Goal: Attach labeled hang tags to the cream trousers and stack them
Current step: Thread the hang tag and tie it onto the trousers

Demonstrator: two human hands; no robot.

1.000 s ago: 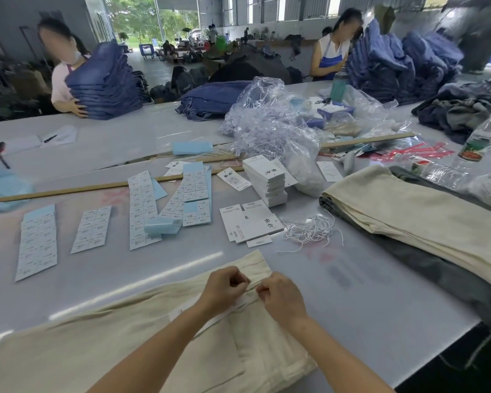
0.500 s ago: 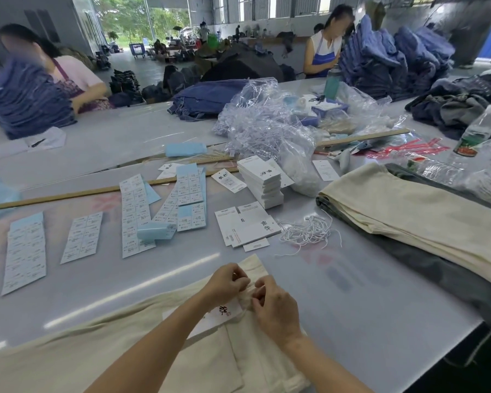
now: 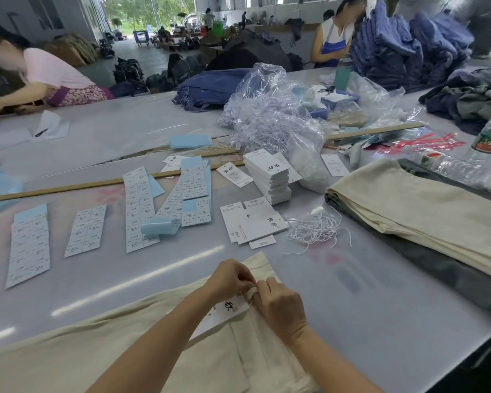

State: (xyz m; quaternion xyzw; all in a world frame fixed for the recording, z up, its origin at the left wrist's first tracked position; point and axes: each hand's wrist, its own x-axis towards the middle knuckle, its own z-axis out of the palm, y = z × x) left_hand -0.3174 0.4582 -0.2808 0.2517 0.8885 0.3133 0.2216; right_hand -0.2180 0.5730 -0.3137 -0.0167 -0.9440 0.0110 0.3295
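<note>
Cream trousers (image 3: 68, 355) lie flat at the near edge of the table, waistband toward the middle. My left hand (image 3: 230, 277) and my right hand (image 3: 281, 306) meet at the waistband, fingers curled and pinching at a belt loop (image 3: 251, 292). A white hang tag (image 3: 227, 312) with black characters lies on the trousers just under my left hand. What passes through the loop is hidden by my fingers. A stack of folded cream trousers (image 3: 414, 211) rests on dark garments at the right.
Loose white strings (image 3: 315, 229), flat hang tags (image 3: 253, 222), a tall tag pile (image 3: 270, 177) and several sticker sheets (image 3: 138, 211) lie ahead. Crumpled clear plastic bags (image 3: 270, 117), a wooden ruler (image 3: 68, 187) and a water bottle (image 3: 488, 137) sit farther back. Other people work across the table.
The hang tag has come out from under my hands and now lies face up on the trousers. Both hands stay together at the waistband. The person at the far left bent down.
</note>
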